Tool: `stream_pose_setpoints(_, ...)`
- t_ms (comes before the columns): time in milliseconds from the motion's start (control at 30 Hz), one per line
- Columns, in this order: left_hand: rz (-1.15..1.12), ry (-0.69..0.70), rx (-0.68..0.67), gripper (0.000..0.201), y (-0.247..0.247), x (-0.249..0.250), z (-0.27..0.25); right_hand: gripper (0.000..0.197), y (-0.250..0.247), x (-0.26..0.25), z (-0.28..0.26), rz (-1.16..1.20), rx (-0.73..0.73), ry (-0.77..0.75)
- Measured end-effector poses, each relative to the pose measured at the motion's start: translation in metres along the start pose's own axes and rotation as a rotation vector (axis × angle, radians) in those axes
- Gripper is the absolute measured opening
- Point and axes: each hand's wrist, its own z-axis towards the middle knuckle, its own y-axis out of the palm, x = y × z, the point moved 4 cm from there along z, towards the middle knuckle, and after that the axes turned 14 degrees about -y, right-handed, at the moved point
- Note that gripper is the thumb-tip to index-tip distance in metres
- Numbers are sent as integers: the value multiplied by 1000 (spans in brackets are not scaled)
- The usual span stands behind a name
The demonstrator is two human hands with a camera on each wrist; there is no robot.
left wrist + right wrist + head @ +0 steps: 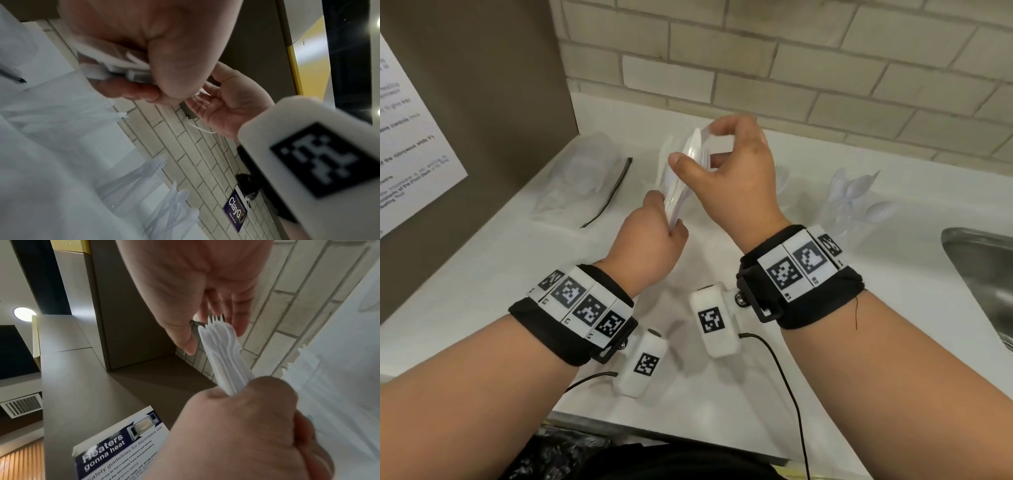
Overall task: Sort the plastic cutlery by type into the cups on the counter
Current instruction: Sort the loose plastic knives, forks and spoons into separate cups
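1. Bundle of white cutlery [681,181] held above bench [482,274]: left hand [650,246] fisted round handles, right hand [736,171] fingers pinching top.
2. Step, judged: separating one piece.
3. Next: identify type, drop into matching cup [849,202].

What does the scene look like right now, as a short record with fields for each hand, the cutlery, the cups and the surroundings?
left hand: grips the handle end of a bundle of white plastic cutlery
right hand: fingers at the bundle's top end, thumb on its side
cutlery: held above the counter; fork tines show in the right wrist view
cup of spoons: right, near the sink
plastic bag: left on the counter
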Motion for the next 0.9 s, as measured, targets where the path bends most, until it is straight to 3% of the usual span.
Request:
stream_pose_setpoints(133,49,30,55,25,-1,0,-1,18,0,5,3,32,10,57)
stream_pose_setpoints(267,64,15,68,26,1,-3,-3,15,1,8,3,149,3,181)
stream_pose_setpoints(433,63,7,77,25,1,-3,-4,7,3,7,1,145,-87,185)
stream_pose_setpoints(667,72,-5,94,27,3,-2,-4,6,1,8,3,228,-93,275)
stream_pose_setpoints(767,44,-8,114,29,1,0,-3,27,-4,6,1,170,-140,250)
stream_pose_setpoints(900,46,-19,90,27,3,-1,-3,15,-5,6,1,149,-157,215)
